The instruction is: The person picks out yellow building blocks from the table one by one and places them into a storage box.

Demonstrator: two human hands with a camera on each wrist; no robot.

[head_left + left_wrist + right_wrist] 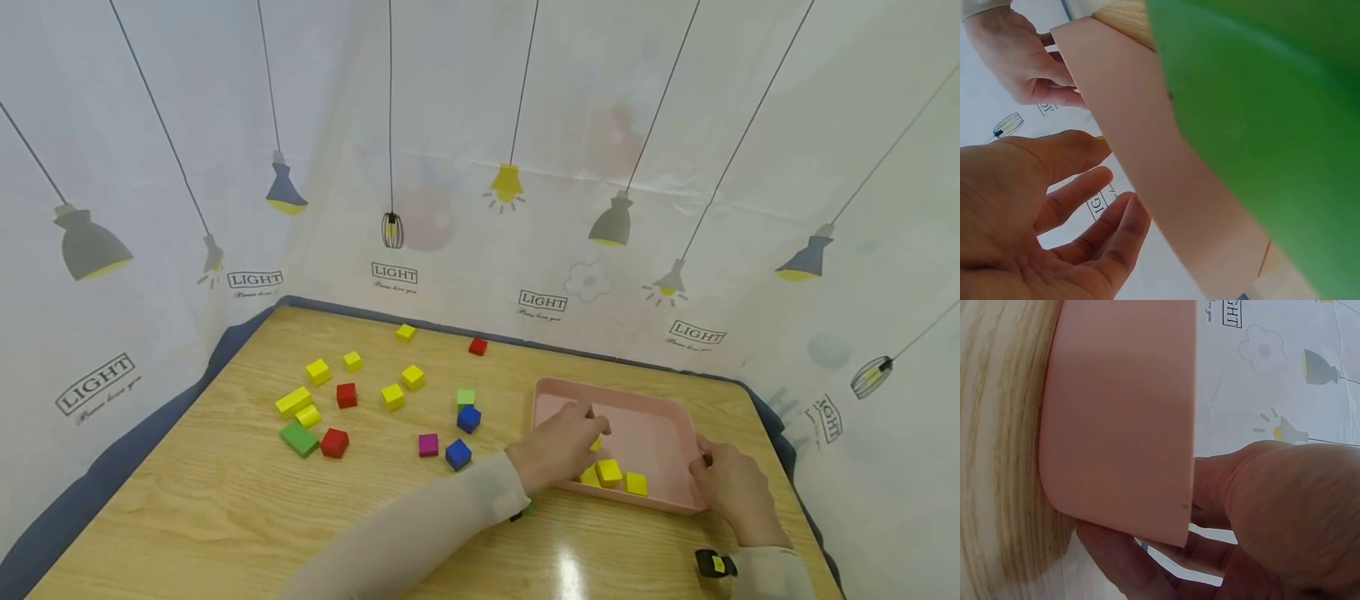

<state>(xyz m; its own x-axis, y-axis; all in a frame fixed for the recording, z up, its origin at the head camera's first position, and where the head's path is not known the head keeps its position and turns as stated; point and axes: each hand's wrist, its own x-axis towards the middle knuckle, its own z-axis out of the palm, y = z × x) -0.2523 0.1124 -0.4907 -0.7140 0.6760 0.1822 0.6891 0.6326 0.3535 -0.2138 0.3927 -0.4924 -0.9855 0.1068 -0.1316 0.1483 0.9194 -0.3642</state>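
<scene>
My left hand (562,446) reaches over the near left part of a pink tray (645,417). Its fingers bend loosely downward and stand apart; the tray wall hides some fingertips in the left wrist view. Just beneath them lies a yellow block (596,444), partly covered by the hand. Along the tray's near side sit several more yellow blocks (609,473). My right hand (738,492) grips the tray's right end, thumb at the rim and fingers beneath the corner in the right wrist view.
Left of the tray, yellow blocks (393,397), red blocks (334,443), blue blocks (458,455), a magenta block (428,445) and green blocks (299,438) are scattered on the wooden table (225,500). A green block (1272,125) looms close to the left wrist camera. A printed curtain (465,125) surrounds the table.
</scene>
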